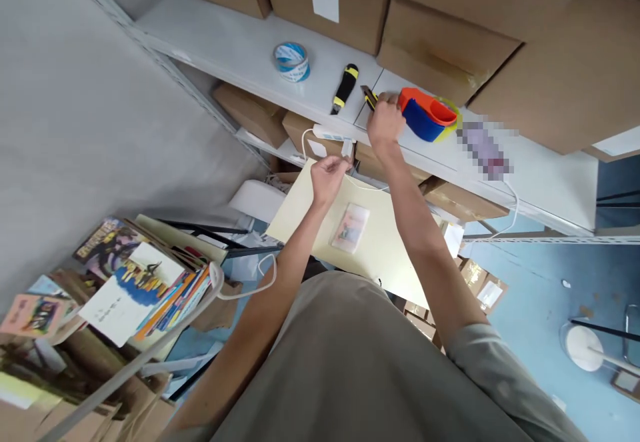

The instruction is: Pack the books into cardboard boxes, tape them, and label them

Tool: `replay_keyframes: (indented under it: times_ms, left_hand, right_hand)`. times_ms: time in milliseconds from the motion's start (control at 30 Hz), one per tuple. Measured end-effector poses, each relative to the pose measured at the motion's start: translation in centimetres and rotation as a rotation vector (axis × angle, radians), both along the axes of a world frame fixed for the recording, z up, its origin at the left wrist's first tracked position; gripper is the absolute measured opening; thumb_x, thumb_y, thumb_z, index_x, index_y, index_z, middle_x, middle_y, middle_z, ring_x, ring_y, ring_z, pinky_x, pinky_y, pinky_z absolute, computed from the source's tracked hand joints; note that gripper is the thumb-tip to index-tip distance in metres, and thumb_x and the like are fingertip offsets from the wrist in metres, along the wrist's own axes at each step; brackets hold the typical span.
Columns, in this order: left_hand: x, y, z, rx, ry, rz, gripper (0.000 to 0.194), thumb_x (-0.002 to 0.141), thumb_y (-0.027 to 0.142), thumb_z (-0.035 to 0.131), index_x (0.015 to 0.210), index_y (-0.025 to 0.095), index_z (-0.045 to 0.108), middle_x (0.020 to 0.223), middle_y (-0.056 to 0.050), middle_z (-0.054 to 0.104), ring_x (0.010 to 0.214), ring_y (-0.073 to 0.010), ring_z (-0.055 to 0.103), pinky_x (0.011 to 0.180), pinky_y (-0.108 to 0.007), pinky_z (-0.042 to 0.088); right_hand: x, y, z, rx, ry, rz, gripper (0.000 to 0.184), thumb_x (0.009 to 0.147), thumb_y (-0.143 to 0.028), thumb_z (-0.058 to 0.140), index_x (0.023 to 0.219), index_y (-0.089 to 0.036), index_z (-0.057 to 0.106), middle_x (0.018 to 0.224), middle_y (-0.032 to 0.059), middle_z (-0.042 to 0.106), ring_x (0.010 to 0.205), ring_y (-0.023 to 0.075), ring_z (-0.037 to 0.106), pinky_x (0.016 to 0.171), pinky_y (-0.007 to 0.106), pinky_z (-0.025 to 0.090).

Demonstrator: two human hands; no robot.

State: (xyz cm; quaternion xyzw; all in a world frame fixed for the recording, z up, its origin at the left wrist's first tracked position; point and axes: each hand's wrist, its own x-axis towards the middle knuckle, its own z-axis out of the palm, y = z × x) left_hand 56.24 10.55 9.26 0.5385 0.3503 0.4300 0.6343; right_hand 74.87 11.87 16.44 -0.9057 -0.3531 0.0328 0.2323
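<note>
My right hand (pixel 386 122) is closed at the shelf's front edge, around a yellow-and-black utility knife (pixel 369 97) whose end sticks out past my fingers to the left. Lower down, my left hand (pixel 329 177) is pinched just below a white power strip (pixel 327 133). Whatever lies between its fingertips is too small to make out. A flat, clear-wrapped pack with a pinkish picture (pixel 351 227) lies on the cream tabletop (pixel 385 249) between my forearms.
On the shelf (pixel 230 49) are a blue-and-white tape roll (pixel 291 62), a black-and-yellow cutter (pixel 345 89), an orange-and-blue holder (pixel 429 115) and a blurred-out object (pixel 485 151) with a cable. Cardboard boxes (pixel 325 2) line the back. Books (pixel 145 289) are piled at left.
</note>
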Motion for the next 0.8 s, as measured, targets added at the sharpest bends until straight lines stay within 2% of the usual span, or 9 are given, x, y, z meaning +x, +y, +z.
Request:
replay_keyframes:
  times_ms: [67,133,233,300,367,467,567,667,800]
  left_hand:
    - [-2.3,-0.1,-1.4,-0.066,0.047,0.065,0.027,0.088,0.033,0.089,0.069,0.02,0.075,0.077,-0.003,0.08,0.078,-0.0167,0.078,0.084,-0.03,0.064]
    - [-4.8,-0.2,-3.7,-0.114,0.106,0.13,0.028,0.092,0.035,0.087,0.071,0.02,0.074,0.08,-0.004,0.082,0.079,-0.0173,0.078,0.084,-0.031,0.064]
    - [-9.0,-1.0,-8.5,-0.15,0.252,0.144,0.02,0.094,0.033,0.08,0.08,0.02,0.078,0.087,-0.006,0.084,0.083,-0.0178,0.079,0.086,-0.032,0.064]
    - [-11.5,-2.3,-11.9,-0.159,0.412,0.083,0.011,0.094,0.03,0.076,0.09,0.021,0.081,0.093,-0.006,0.086,0.087,-0.019,0.081,0.09,-0.033,0.065]
    - [-13.2,-4.0,-14.9,-0.174,0.606,-0.06,0.014,0.094,0.026,0.074,0.101,0.021,0.084,0.106,-0.009,0.088,0.094,-0.0225,0.083,0.096,-0.037,0.066]
    - [-13.5,-6.7,-18.3,-0.154,0.827,-0.4,0.034,0.093,0.025,0.076,0.125,0.018,0.083,0.143,-0.018,0.082,0.121,-0.0323,0.082,0.109,-0.044,0.065]
    - [-12.4,-8.7,-20.5,-0.062,0.901,-0.676,0.054,0.09,0.023,0.08,0.143,0.014,0.078,0.161,-0.022,0.072,0.146,-0.0388,0.072,0.125,-0.048,0.057]
    - [-11.3,-9.8,-22.0,-0.017,0.917,-0.791,0.057,0.085,0.021,0.084,0.142,0.016,0.079,0.159,-0.018,0.073,0.155,-0.04,0.065,0.136,-0.052,0.048]
    - [-10.4,-10.5,-23.1,-0.007,0.911,-0.848,0.058,0.081,0.02,0.084,0.138,0.013,0.08,0.157,-0.021,0.074,0.155,-0.0399,0.065,0.135,-0.053,0.048]
  right_hand:
    - [0.0,0.1,0.5,-0.051,-0.006,-0.011,0.046,0.129,-0.021,0.026,0.15,0.009,0.055,0.155,0.0348,0.06,0.156,0.0308,0.061,0.124,0.058,0.05]
    - [-0.3,-0.6,0.7,-0.076,-0.055,-0.018,0.043,0.129,-0.022,0.033,0.152,0.004,0.059,0.161,0.0338,0.058,0.159,0.0335,0.057,0.131,0.064,0.044]
    - [-2.1,-3.7,-1.2,0.104,-0.156,0.067,0.046,0.127,-0.039,0.038,0.156,-0.013,0.062,0.169,0.0274,0.054,0.159,0.038,0.053,0.136,0.069,0.038]
    - [-4.7,-7.3,-4.6,0.29,-0.149,0.177,0.049,0.126,-0.051,0.034,0.149,-0.022,0.067,0.158,0.0219,0.061,0.152,0.0366,0.057,0.134,0.064,0.044]
    - [-7.9,-11.8,-9.4,0.28,0.017,0.211,0.044,0.124,-0.049,0.037,0.134,-0.022,0.07,0.135,0.0172,0.071,0.135,0.0351,0.068,0.125,0.062,0.054]
    - [-12.4,-18.2,-17.7,0.024,0.368,-0.023,0.026,0.115,-0.036,0.055,0.13,-0.02,0.067,0.131,0.0195,0.075,0.121,0.033,0.075,0.114,0.053,0.06]
    - [-15.2,-21.7,-24.0,-0.199,0.656,-0.275,0.035,0.108,-0.03,0.061,0.139,-0.015,0.061,0.147,0.028,0.072,0.128,0.034,0.075,0.118,0.049,0.057]
    - [-16.6,-22.3,-27.2,-0.244,0.808,-0.372,0.036,0.102,-0.029,0.066,0.135,-0.014,0.063,0.137,0.0259,0.078,0.13,0.0351,0.076,0.114,0.044,0.058]
    - [-17.1,-22.2,-28.9,-0.185,0.884,-0.363,0.018,0.098,-0.03,0.069,0.111,-0.018,0.069,0.115,0.0174,0.082,0.112,0.0305,0.079,0.1,0.039,0.062]
